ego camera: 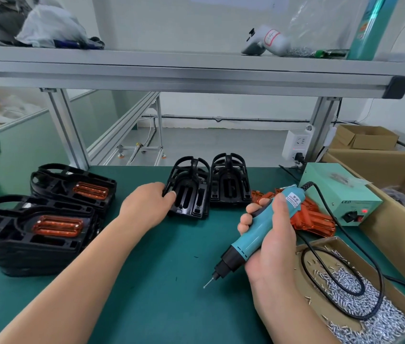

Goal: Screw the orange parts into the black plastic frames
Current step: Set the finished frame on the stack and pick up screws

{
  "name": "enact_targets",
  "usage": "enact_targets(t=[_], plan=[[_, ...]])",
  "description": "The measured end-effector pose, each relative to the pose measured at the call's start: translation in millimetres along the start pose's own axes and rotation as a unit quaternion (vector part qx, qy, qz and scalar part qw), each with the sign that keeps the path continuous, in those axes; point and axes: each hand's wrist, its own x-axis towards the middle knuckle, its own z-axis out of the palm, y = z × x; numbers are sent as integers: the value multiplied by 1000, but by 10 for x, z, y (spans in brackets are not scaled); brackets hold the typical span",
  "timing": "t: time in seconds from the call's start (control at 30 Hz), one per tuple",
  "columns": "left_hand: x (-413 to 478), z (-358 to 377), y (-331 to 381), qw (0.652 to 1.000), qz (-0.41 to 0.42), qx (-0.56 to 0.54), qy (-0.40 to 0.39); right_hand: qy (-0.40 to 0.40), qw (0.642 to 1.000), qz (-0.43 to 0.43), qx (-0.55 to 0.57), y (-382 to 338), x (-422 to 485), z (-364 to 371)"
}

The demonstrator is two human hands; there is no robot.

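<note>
Left hand (146, 204) grips glossy black ribbed frame (189, 192); right hand (268, 244) holds teal screwdriver (253, 232).

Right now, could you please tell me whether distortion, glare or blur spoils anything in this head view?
Head view: wide-angle distortion bows the shelf rail; light is soft and even, shadows faint on the green mat; glare streaks the orange part at left; the left hand, black frame and screwdriver are sharp.

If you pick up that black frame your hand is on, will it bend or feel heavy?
Probably light: the black frame is mostly open ribs and holes. It likely stays stiff, since its thin bars hold their curve under the left hand. Its shiny plastic may slide on the green mat.
</note>
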Motion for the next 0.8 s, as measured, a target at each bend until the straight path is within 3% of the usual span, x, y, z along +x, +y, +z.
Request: enact_targets(t=[0.17, 0.3, 0.37, 0.5, 0.57, 0.8], plan=[[-106, -15, -3, 998, -1, -47, 34, -2, 1000, 0, -2, -5, -8, -1], [-268, -32, -27, 984, -30, -174, 3, -6, 1000, 0, 1, -4, -17, -1], [-410, -30, -35, 950, -61, -303, -33, -6, 1000, -1, 1, -7, -21, -3], [-787, -13, 18, 828, -131, -524, -150, -9, 1000, -6, 1, -9, -34, -8], [-979, -33, 65, 788, -148, -566, -191, -12, 1000, -8, 3, -15, -35, -7], [-1594, -69, 111, 707, -211, -626, -254, -28, 999, -6, 24, -39, -19, -6]])
